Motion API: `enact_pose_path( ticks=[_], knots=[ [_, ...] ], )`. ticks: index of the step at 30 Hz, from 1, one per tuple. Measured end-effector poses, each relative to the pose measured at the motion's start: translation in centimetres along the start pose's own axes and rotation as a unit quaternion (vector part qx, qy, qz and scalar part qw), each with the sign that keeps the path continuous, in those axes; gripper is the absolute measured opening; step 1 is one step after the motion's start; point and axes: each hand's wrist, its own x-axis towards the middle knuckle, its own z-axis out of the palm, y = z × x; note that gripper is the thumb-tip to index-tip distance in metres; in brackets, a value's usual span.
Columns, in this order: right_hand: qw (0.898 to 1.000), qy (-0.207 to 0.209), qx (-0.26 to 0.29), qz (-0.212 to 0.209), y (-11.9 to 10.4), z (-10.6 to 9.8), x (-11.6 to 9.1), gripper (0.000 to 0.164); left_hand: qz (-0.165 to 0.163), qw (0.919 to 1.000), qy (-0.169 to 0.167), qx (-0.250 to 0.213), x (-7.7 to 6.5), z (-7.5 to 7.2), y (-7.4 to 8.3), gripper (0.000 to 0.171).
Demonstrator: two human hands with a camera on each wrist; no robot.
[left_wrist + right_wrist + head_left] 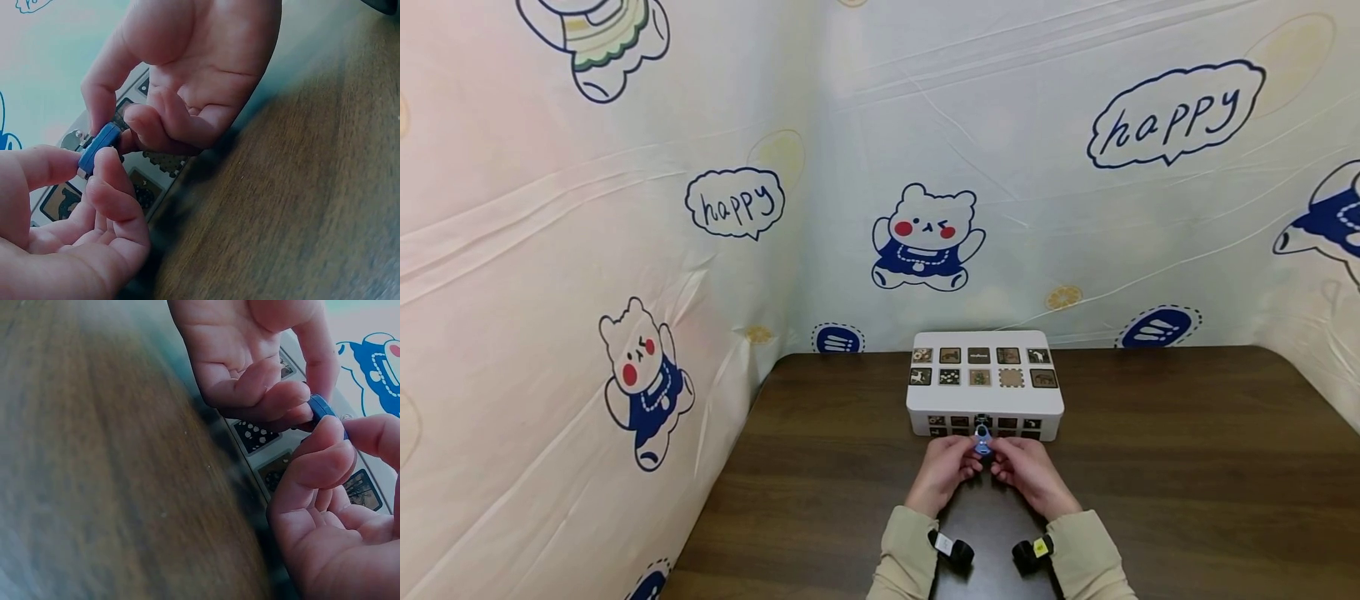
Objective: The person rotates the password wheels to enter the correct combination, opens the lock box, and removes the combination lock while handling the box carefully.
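Note:
A small blue object that looks like a padlock (pixel 982 442), with a loop at its top, is at the front side of a white box (pixel 985 402). My left hand (pixel 942 471) pinches it from the left between thumb and fingers. From the other side my right hand (pixel 1032 473) pinches it too. In the left wrist view the blue padlock (pixel 99 149) shows a flat edge and a silvery bit at its lower end. The right wrist view shows its dark blue edge (pixel 322 408), partly hidden by fingertips. Whether the loop passes through the box's latch I cannot tell.
The white box, patterned with small square pictures, stands at the back of a dark brown wooden table (pixel 820 467). Close behind it hangs a pale curtain (pixel 850 125) with cartoon bears, which also runs along the left side.

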Motion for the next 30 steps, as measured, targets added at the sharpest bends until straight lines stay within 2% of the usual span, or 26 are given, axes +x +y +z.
enact_pose_path(
  ticks=[16,30],
  knots=[
    [1.0,0.01,-0.009,-0.008,0.12,-0.01,0.02,0.014,0.002,1.0,-0.001,0.002,0.01,-0.02,-0.01,0.02],
    [1.0,-0.003,-0.006,-0.005,-0.14,0.08,-0.33,0.016,0.004,1.0,-0.004,0.0,0.0,-0.05,-0.03,0.02]
  ],
)
